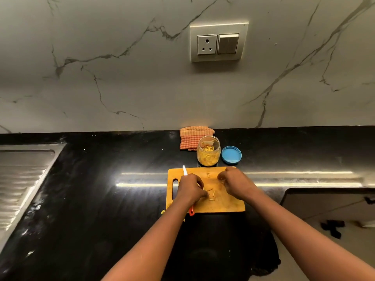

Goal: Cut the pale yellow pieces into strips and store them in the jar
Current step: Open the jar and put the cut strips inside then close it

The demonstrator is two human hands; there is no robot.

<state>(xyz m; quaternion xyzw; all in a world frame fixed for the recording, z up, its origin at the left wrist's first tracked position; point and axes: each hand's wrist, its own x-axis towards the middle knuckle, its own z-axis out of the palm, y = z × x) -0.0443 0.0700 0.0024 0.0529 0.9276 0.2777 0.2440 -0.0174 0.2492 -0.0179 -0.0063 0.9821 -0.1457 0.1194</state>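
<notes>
1. The left hand (189, 189) is curled over the left half of the cutting board (223, 205), fingertips pinching at a pale yellow strip; whether it truly grips the piece I cannot tell.
2. The right hand (236, 184) rests knuckles-up on the far right part of the board, fingers bent under and closed; what they hold, if anything, is hidden.
3. The strips (211, 194) are few, thin and short, pale yellow against the orange-brown board, scattered between the two hands (one more small bit lies nearer the far edge).
4. A knife (185, 170) with a white blade lies under the left hand; its tip points away from the person, and its red-orange handle end shows at the board's near edge.
5. The jar (208, 151) stands upright on the black table (101, 199) just beyond the board, clear, uncapped and largely filled with yellow strips.
6. Its blue lid (231, 155) lies just beside the jar on the right.
7. A checked orange cloth (192, 136) lies folded behind the jar against the marble wall.
</notes>
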